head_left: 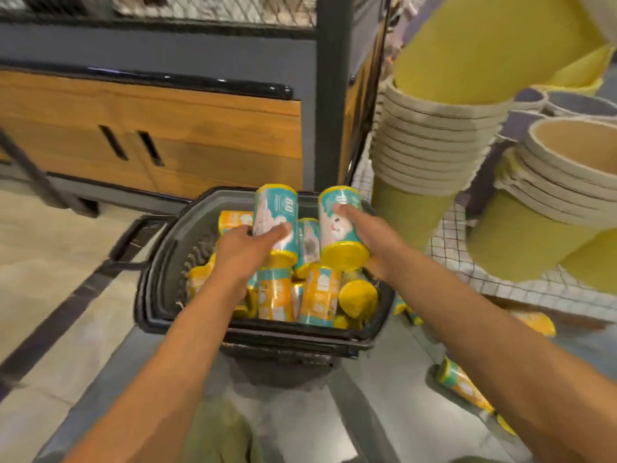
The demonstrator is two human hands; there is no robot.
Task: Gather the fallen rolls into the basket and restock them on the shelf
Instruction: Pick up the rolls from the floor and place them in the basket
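Observation:
A black shopping basket [157, 282] stands on the floor in front of me, holding several teal and orange rolls with yellow ends [317, 295]. My left hand [243, 252] grips a teal roll [277, 212] above the basket. My right hand [364, 228] grips a second teal roll [337, 225] beside it, its yellow end facing me. More rolls lie on the floor to the right: one [460, 382] near my right forearm and one [537, 322] under the shelf edge.
Stacks of yellow and beige buckets [434, 138] fill the low shelf at right, which is lined with a checked cloth [500, 282]. A dark post [334, 95] and a wooden cabinet [167, 128] stand behind the basket. Tiled floor [50, 262] lies to the left.

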